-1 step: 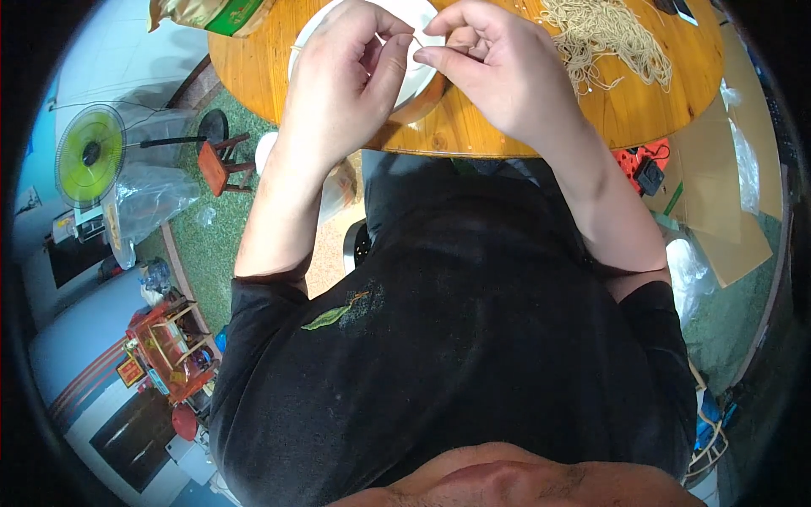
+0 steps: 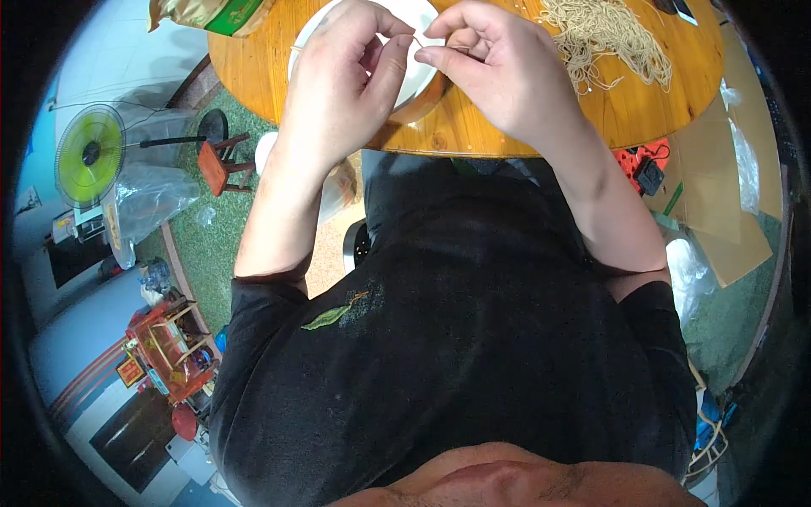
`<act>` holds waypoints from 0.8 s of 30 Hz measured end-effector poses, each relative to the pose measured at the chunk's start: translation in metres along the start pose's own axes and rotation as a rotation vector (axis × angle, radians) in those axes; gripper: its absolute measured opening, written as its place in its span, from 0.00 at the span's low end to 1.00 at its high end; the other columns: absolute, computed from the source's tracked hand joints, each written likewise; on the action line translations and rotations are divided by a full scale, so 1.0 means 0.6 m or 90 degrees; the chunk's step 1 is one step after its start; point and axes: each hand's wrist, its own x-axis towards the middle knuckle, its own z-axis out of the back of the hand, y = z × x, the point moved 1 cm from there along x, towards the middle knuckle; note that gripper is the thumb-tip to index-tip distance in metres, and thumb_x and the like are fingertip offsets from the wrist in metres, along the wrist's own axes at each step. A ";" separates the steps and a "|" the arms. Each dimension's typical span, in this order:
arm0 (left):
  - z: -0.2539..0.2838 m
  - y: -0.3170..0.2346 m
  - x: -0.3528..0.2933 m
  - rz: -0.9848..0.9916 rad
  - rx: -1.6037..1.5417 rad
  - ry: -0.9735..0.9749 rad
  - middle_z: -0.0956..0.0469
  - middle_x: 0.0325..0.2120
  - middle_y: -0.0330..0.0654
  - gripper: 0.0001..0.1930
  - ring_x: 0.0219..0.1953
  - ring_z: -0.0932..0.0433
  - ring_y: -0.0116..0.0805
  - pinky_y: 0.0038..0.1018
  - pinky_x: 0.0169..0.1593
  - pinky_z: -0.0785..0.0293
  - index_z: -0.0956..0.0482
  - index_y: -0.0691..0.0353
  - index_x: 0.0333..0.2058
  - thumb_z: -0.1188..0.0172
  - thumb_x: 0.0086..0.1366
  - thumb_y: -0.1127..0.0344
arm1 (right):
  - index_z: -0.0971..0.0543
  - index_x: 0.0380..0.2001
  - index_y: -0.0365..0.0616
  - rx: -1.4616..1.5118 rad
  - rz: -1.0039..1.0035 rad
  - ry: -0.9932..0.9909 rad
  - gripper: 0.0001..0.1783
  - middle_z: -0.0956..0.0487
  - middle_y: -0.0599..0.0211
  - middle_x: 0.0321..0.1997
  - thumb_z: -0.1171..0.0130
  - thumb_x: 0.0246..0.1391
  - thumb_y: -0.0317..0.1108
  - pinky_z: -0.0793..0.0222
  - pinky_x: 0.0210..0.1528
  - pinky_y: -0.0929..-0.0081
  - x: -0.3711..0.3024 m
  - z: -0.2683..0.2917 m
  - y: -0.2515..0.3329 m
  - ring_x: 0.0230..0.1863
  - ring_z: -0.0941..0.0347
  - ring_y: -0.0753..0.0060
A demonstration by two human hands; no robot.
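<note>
Both hands meet over a round white dish (image 2: pixel 420 78) at the table's near edge. My left hand (image 2: pixel 346 76) is closed in a pinch, thumb against the fingers. Facing it, my right hand (image 2: pixel 503 72) pinches between thumb and forefinger. A short piece of thin beige cord (image 2: pixel 416 39) runs between the two sets of fingertips; most of it is hidden by the fingers. Right of my right hand lies a loose tangled heap of beige cord (image 2: pixel 608 42), with a few strands trailing toward me.
The rounded wooden table (image 2: pixel 456 139) bears a packet with a green band (image 2: pixel 232 15) at the far left. A green fan (image 2: pixel 90 154) and a small reddish stool (image 2: pixel 215 167) stand to the left. Cardboard (image 2: pixel 718 194) and clear plastic (image 2: pixel 688 275) lie on the floor to the right.
</note>
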 end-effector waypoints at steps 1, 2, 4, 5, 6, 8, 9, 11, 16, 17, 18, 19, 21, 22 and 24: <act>0.003 -0.012 0.006 -0.045 0.028 -0.015 0.24 0.32 0.42 0.04 0.32 0.25 0.32 0.24 0.35 0.29 0.26 0.66 0.35 0.42 0.65 0.81 | 0.20 0.36 0.33 -0.001 -0.001 -0.001 0.09 0.17 0.58 0.27 0.33 0.58 0.29 0.26 0.34 0.72 0.000 -0.001 -0.007 0.29 0.19 0.67; 0.004 -0.017 0.006 -0.046 0.029 -0.015 0.24 0.32 0.42 0.04 0.32 0.25 0.32 0.24 0.35 0.29 0.26 0.66 0.35 0.42 0.65 0.81 | 0.20 0.36 0.33 -0.025 0.045 -0.021 0.09 0.17 0.57 0.27 0.33 0.58 0.29 0.26 0.34 0.70 -0.002 -0.003 -0.011 0.30 0.19 0.65; 0.005 -0.023 0.006 -0.025 -0.025 -0.009 0.24 0.33 0.45 0.05 0.32 0.25 0.37 0.26 0.35 0.29 0.26 0.66 0.34 0.41 0.63 0.81 | 0.20 0.36 0.33 -0.050 0.092 -0.042 0.09 0.17 0.56 0.27 0.33 0.57 0.29 0.26 0.35 0.68 -0.003 -0.003 -0.016 0.30 0.18 0.63; 0.006 -0.025 0.007 -0.024 -0.025 -0.009 0.24 0.33 0.45 0.05 0.32 0.25 0.37 0.26 0.35 0.29 0.26 0.66 0.34 0.41 0.63 0.81 | 0.20 0.35 0.33 -0.061 0.095 -0.036 0.08 0.18 0.56 0.27 0.34 0.57 0.28 0.26 0.34 0.67 -0.001 -0.002 -0.020 0.30 0.18 0.62; 0.006 -0.026 0.010 0.017 -0.049 0.013 0.23 0.33 0.45 0.05 0.32 0.24 0.36 0.26 0.34 0.29 0.25 0.66 0.35 0.41 0.63 0.81 | 0.20 0.34 0.33 -0.073 0.097 -0.030 0.07 0.18 0.56 0.27 0.35 0.57 0.28 0.27 0.34 0.66 0.000 -0.002 -0.021 0.30 0.19 0.62; -0.011 -0.002 0.015 0.061 -0.071 0.033 0.23 0.33 0.44 0.04 0.32 0.24 0.35 0.25 0.34 0.28 0.25 0.66 0.35 0.41 0.64 0.81 | 0.19 0.34 0.34 -0.112 0.124 -0.050 0.06 0.19 0.56 0.28 0.35 0.57 0.27 0.27 0.34 0.67 -0.001 -0.001 -0.017 0.30 0.19 0.61; -0.036 0.037 0.021 -0.173 -0.260 -0.042 0.22 0.34 0.43 0.04 0.33 0.23 0.33 0.25 0.34 0.28 0.24 0.66 0.36 0.41 0.64 0.81 | 0.19 0.33 0.34 -0.151 0.155 -0.065 0.05 0.19 0.56 0.28 0.35 0.57 0.26 0.27 0.34 0.67 -0.002 -0.004 -0.010 0.29 0.20 0.61; -0.036 0.029 0.023 -0.414 -0.451 -0.110 0.22 0.34 0.43 0.05 0.33 0.22 0.32 0.25 0.35 0.27 0.24 0.66 0.37 0.41 0.65 0.81 | 0.20 0.33 0.34 -0.130 0.195 -0.096 0.04 0.20 0.56 0.28 0.36 0.56 0.25 0.27 0.34 0.67 -0.008 -0.002 -0.006 0.29 0.20 0.62; -0.002 -0.039 0.014 0.259 -0.211 0.116 0.22 0.34 0.41 0.09 0.34 0.22 0.30 0.25 0.36 0.26 0.23 0.66 0.44 0.41 0.66 0.81 | 0.21 0.34 0.34 -0.076 0.223 -0.142 0.03 0.21 0.60 0.27 0.37 0.57 0.22 0.28 0.31 0.73 -0.010 -0.010 -0.024 0.28 0.22 0.71; -0.003 -0.039 0.013 0.260 -0.211 0.116 0.22 0.34 0.41 0.09 0.34 0.22 0.30 0.25 0.36 0.26 0.23 0.66 0.44 0.41 0.66 0.81 | 0.22 0.36 0.35 0.008 0.178 -0.119 0.03 0.21 0.63 0.27 0.38 0.59 0.22 0.29 0.31 0.76 -0.009 -0.011 -0.031 0.28 0.23 0.75; -0.006 -0.040 0.013 0.173 -0.177 0.103 0.21 0.33 0.41 0.10 0.33 0.22 0.28 0.24 0.35 0.26 0.23 0.66 0.46 0.41 0.67 0.80 | 0.23 0.37 0.36 0.092 0.131 -0.095 0.03 0.21 0.67 0.28 0.39 0.61 0.22 0.29 0.30 0.78 -0.008 -0.012 -0.036 0.28 0.24 0.79; -0.008 -0.042 0.013 0.087 -0.144 0.089 0.21 0.33 0.40 0.11 0.32 0.23 0.27 0.24 0.34 0.26 0.23 0.66 0.48 0.41 0.68 0.80 | 0.23 0.37 0.36 0.092 0.131 -0.095 0.03 0.21 0.67 0.28 0.39 0.61 0.22 0.29 0.30 0.78 -0.008 -0.009 -0.037 0.28 0.24 0.79; -0.009 -0.048 0.015 0.058 -0.111 0.081 0.21 0.31 0.40 0.11 0.31 0.23 0.26 0.24 0.34 0.26 0.23 0.67 0.49 0.41 0.68 0.79 | 0.23 0.39 0.38 0.163 0.054 -0.030 0.02 0.20 0.70 0.31 0.41 0.65 0.24 0.28 0.31 0.82 -0.006 -0.005 -0.041 0.30 0.25 0.84; -0.009 -0.050 0.015 0.027 -0.079 0.072 0.21 0.30 0.40 0.11 0.29 0.23 0.26 0.24 0.33 0.25 0.22 0.68 0.49 0.41 0.69 0.79 | 0.23 0.39 0.38 0.164 0.053 -0.029 0.02 0.20 0.70 0.31 0.41 0.65 0.24 0.28 0.31 0.82 -0.005 -0.004 -0.046 0.30 0.25 0.84; -0.026 -0.006 0.004 0.060 -0.090 0.092 0.21 0.30 0.38 0.09 0.30 0.23 0.21 0.21 0.32 0.25 0.20 0.67 0.48 0.40 0.71 0.75 | 0.23 0.39 0.38 0.319 0.025 0.001 0.02 0.19 0.70 0.34 0.41 0.66 0.25 0.27 0.32 0.83 0.000 -0.005 -0.058 0.31 0.25 0.83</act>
